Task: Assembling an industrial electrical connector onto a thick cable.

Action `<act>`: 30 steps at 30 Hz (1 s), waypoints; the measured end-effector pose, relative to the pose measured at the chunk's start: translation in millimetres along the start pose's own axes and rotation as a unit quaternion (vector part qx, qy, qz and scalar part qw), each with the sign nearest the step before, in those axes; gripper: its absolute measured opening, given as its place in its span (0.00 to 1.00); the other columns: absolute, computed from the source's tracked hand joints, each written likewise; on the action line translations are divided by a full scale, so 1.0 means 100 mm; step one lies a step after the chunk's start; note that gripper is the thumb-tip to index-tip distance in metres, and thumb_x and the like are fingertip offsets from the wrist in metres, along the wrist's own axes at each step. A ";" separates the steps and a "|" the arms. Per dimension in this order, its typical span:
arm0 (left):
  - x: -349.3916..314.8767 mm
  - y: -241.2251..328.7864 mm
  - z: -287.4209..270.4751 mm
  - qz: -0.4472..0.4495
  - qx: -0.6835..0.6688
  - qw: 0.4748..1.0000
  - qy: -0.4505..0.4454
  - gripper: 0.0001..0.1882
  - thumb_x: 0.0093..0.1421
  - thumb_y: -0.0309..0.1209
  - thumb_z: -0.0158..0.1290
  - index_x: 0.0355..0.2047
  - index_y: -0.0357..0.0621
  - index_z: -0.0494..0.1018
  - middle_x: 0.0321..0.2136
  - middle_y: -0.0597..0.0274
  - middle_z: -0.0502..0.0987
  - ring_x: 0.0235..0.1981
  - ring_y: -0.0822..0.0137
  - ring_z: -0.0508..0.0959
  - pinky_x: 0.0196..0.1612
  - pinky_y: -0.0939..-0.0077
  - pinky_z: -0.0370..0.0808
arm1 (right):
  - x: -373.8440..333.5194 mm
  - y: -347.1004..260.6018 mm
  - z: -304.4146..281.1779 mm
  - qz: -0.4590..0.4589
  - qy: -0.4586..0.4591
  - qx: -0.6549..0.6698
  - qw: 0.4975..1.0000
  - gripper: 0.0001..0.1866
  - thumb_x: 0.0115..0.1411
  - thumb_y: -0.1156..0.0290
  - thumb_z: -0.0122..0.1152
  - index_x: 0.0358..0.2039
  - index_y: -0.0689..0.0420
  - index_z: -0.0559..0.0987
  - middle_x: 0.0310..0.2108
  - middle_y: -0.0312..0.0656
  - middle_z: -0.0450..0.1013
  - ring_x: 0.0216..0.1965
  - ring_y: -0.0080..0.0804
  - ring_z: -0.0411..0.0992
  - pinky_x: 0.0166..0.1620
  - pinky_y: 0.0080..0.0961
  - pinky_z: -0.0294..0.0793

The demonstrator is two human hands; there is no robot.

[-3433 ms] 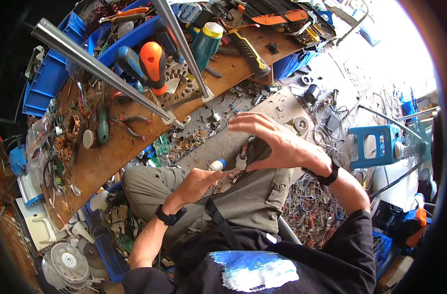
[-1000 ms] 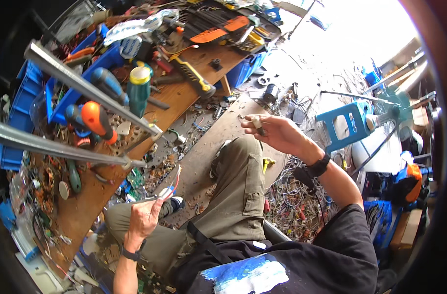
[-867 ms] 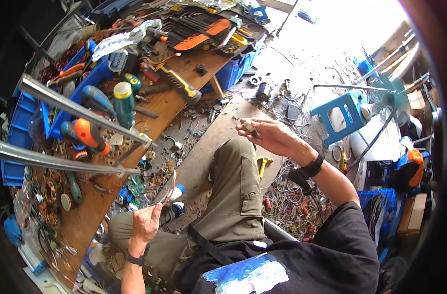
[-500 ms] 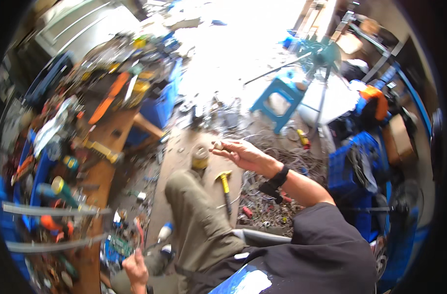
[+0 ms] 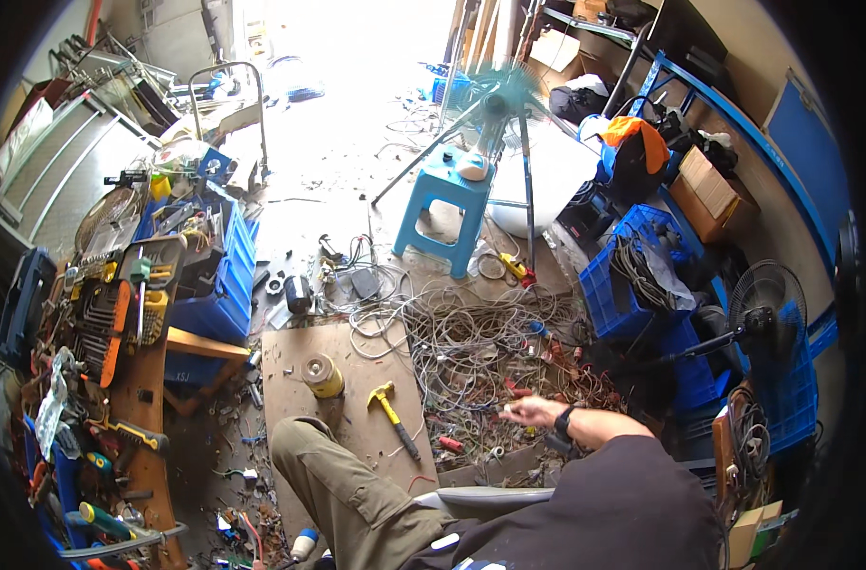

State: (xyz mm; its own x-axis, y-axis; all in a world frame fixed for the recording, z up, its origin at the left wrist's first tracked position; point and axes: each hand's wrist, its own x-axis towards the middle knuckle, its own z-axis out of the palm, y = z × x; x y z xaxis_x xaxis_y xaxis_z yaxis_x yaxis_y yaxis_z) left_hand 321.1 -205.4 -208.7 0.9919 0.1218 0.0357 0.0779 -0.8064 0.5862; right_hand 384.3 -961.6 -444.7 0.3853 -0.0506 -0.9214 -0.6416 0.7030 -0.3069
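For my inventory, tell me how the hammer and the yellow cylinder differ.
The hammer lies flat; the yellow cylinder stands on end. The hammer is long and thin; the cylinder is squat and round. The hammer has a dark grip; the cylinder shows a pale, ringed top. Both are partly yellow and rest on the brown board.

Sm. whitish pc. [image 5: 506,411], pinched in R hand [image 5: 534,412], shape unclear, thin red wire [image 5: 254,537], curved, btm. L

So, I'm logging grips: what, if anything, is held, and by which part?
Right hand holds a pale piece; too small to tell by which part. Left hand unseen.
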 end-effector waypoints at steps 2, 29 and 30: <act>0.08 0.07 0.02 0.000 0.005 1.000 -0.004 0.20 0.80 0.33 0.48 0.33 0.32 0.79 0.23 0.46 0.77 0.21 0.50 0.73 0.28 0.55 0.68 | 0.32 0.23 -0.42 0.019 0.038 0.073 0.996 0.13 0.73 0.88 0.52 0.57 0.76 0.70 0.63 0.57 0.69 0.59 0.50 0.79 0.60 0.33 0.90; 0.03 0.21 -0.15 0.004 -0.043 0.999 0.008 0.26 0.79 0.33 0.49 0.21 0.31 0.70 0.18 0.36 0.67 0.17 0.41 0.68 0.25 0.48 0.61 | -1.57 -0.08 4.06 -0.315 -0.340 -0.595 0.657 0.27 0.75 0.62 0.66 0.68 0.62 0.76 0.62 0.46 0.80 0.57 0.33 0.82 0.62 0.32 0.82; -0.01 0.25 -0.19 -0.033 -0.035 0.999 -0.010 0.27 0.79 0.33 0.49 0.21 0.31 0.70 0.18 0.36 0.67 0.17 0.40 0.68 0.25 0.47 0.61 | -1.68 0.17 4.27 -0.346 -0.378 -0.660 0.549 0.26 0.75 0.61 0.66 0.67 0.61 0.77 0.62 0.46 0.80 0.57 0.33 0.82 0.62 0.32 0.83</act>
State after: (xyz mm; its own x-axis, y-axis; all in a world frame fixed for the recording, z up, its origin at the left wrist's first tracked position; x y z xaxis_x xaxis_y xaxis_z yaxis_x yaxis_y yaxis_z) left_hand 320.4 -215.1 -178.5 0.9867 0.1615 -0.0202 0.1368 -0.7551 0.6412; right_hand 592.0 -638.4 -192.8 0.6848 0.6782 -0.2665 0.1024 -0.4517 -0.8863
